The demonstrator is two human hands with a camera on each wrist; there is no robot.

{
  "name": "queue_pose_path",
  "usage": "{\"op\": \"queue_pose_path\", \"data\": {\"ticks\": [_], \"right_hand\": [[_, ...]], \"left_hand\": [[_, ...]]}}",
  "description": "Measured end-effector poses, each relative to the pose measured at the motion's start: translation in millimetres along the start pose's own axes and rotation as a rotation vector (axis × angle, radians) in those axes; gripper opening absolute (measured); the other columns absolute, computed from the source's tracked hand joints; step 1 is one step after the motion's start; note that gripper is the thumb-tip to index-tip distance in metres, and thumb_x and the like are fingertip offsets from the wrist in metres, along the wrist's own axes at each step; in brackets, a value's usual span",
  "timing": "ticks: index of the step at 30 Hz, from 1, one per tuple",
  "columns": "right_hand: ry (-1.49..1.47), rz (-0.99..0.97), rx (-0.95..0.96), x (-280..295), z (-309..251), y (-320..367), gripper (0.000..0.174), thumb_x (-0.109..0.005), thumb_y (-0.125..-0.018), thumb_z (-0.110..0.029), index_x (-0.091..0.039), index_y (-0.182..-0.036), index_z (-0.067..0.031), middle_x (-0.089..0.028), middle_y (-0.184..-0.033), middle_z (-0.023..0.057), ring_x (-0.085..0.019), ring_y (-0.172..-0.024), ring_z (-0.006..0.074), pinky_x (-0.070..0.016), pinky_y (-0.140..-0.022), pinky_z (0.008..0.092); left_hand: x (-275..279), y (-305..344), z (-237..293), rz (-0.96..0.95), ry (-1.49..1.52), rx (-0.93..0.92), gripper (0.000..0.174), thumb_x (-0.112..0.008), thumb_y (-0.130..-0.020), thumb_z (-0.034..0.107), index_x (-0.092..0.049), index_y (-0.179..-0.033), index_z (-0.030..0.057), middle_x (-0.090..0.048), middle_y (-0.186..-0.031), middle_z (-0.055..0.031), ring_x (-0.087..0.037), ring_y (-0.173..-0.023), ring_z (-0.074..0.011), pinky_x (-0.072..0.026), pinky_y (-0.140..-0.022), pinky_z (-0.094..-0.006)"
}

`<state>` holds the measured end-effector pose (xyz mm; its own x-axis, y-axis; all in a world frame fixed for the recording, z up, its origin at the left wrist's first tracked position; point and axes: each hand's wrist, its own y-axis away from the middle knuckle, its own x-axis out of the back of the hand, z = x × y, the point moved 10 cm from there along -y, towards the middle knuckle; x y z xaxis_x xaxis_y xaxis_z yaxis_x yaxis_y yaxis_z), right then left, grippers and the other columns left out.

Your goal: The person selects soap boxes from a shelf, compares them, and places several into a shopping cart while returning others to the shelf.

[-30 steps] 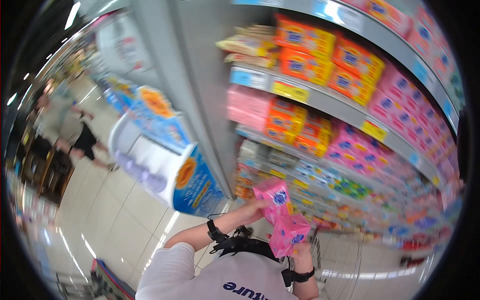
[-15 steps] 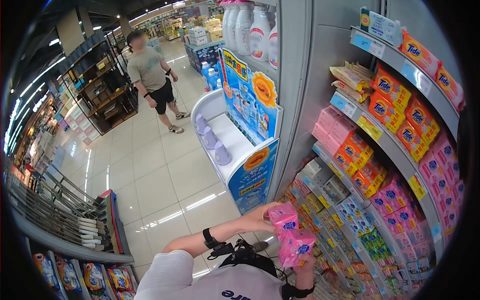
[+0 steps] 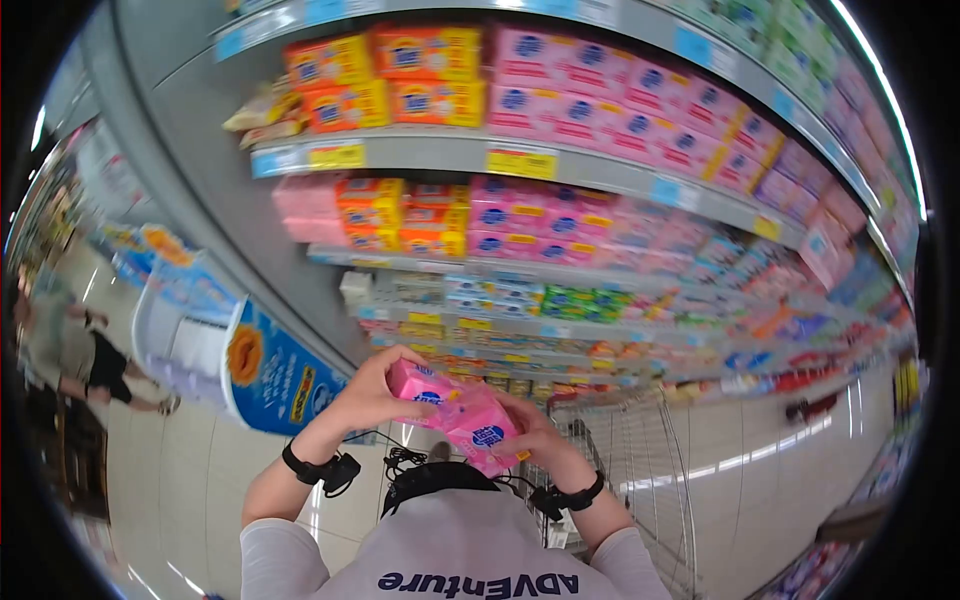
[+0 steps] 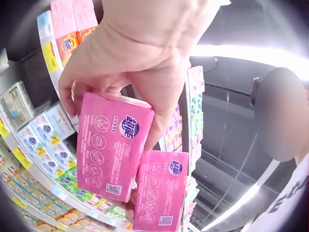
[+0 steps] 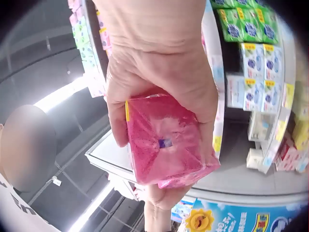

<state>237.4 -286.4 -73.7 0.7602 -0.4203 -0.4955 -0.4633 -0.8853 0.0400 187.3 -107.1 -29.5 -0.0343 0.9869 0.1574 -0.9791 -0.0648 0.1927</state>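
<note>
In the head view, my left hand (image 3: 375,397) grips a pink soap pack (image 3: 418,383) between thumb and fingers. My right hand (image 3: 543,435) holds a second pink soap pack (image 3: 482,428) right beside it, in front of the chest. The left wrist view shows the printed faces of both packs; the left-hand pack (image 4: 113,145) stands higher and the other pack (image 4: 161,191) lower. Seen by the right wrist camera, the right-hand pack (image 5: 164,140) turns its folded end to the lens, with fingers curled along its sides. My left hand (image 5: 166,195) shows behind it.
Shelves ahead carry orange Tide packs (image 3: 435,75) and rows of pink packs (image 3: 590,95). A wire shopping cart (image 3: 640,450) stands at my right. A blue-and-white display stand (image 3: 285,370) is at the left, with a person (image 3: 75,345) beyond it.
The head view swung toward the aisle half a second ago and now faces the shelves. Both hands keep hold of their soap packs, which now sit side by side across the chest.
</note>
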Motion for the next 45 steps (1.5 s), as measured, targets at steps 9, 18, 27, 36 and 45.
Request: {"op": "queue_pose_path", "data": {"ticks": [9,18,27,36,45], "right_hand": [[0.920,0.360,0.462,43,-184,49,0.073,-0.086,-0.061,-0.010,-0.057,-0.127,-0.0011,-0.056,-0.111,0.0087,-0.053,-0.114,0.0264,-0.0416,-0.098,0.0394],[1.634,0.418,0.534,32,-254,-24,0.063,-0.078,-0.064,-0.006,-0.058,-0.123,-0.0026,-0.058,-0.114,0.0124,-0.055,-0.109,0.0321,-0.0463,-0.092,0.0411],[1.777,0.410,0.454,57,-265,-76,0.062,-0.076,-0.063,0.000,-0.060,-0.123,-0.0025,-0.054,-0.119,0.0131,-0.051,-0.113,0.0326,-0.0443,-0.095,0.0414],[1.897,0.402,0.437,56,-271,-96,0.066,-0.077,-0.067,-0.003,-0.057,-0.130,-0.0048,-0.054,-0.131,0.0133,-0.049,-0.123,0.0341,-0.0426,-0.101,0.0435],[1.929,0.484,0.522,72,-271,-110,0.074,-0.077,-0.066,-0.001,-0.054,-0.136,-0.0126,-0.054,-0.135,0.0141,-0.049,-0.125,0.0369,-0.0425,-0.101,0.0463]], "left_hand": [[1,-97,94,0.084,0.042,-0.415,0.065,-0.087,-0.064,0.000,-0.053,-0.119,0.0050,-0.058,-0.119,-0.0046,-0.057,-0.110,-0.0131,-0.0472,-0.096,-0.0302],[14,-152,128,0.174,-0.007,-0.717,0.061,-0.084,-0.066,-0.005,-0.050,-0.115,0.0054,-0.054,-0.121,-0.0064,-0.055,-0.117,-0.0159,-0.0473,-0.102,-0.0316],[26,-177,130,0.130,0.018,-0.649,0.060,-0.083,-0.067,-0.006,-0.051,-0.117,0.0048,-0.056,-0.119,-0.0057,-0.056,-0.111,-0.0150,-0.0475,-0.098,-0.0310],[42,-198,130,0.135,-0.053,-0.594,0.067,-0.086,-0.066,0.000,-0.053,-0.123,0.0041,-0.057,-0.119,-0.0058,-0.056,-0.111,-0.0157,-0.0466,-0.099,-0.0309],[44,-200,130,0.259,-0.421,-0.635,0.069,-0.087,-0.066,0.005,-0.056,-0.127,0.0016,-0.049,-0.128,-0.0098,-0.054,-0.117,-0.0201,-0.0456,-0.102,-0.0327]]}}
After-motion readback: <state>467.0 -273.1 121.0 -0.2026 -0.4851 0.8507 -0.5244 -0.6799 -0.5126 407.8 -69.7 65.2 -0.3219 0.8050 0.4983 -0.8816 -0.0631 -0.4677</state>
